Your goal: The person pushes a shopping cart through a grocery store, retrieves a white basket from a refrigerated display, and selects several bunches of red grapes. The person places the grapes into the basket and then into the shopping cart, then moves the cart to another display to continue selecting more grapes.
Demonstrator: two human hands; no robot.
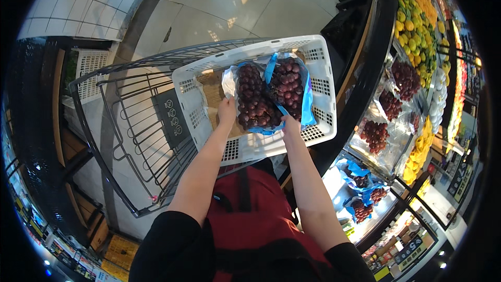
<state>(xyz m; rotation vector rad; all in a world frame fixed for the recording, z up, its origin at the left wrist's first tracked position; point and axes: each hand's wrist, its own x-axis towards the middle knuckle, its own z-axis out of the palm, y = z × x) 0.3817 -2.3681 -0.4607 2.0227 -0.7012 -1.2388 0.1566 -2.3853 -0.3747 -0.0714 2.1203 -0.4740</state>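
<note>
Two bunches of dark red grapes, the left one and the right one, lie side by side in blue-edged plastic bags in a white perforated plastic crate. My left hand pinches the whitish edge of the left bag. With my right hand I hold the blue plastic edge between the bunches, near the crate's front side. Brown cardboard lines the crate floor at left. The crate rests on a metal shopping cart.
At right runs a black-edged display stand with loose grapes, bagged grapes, yellow-green citrus and yellow fruit. A white-tiled block and a small white basket stand at upper left; a yellow crate is at lower left.
</note>
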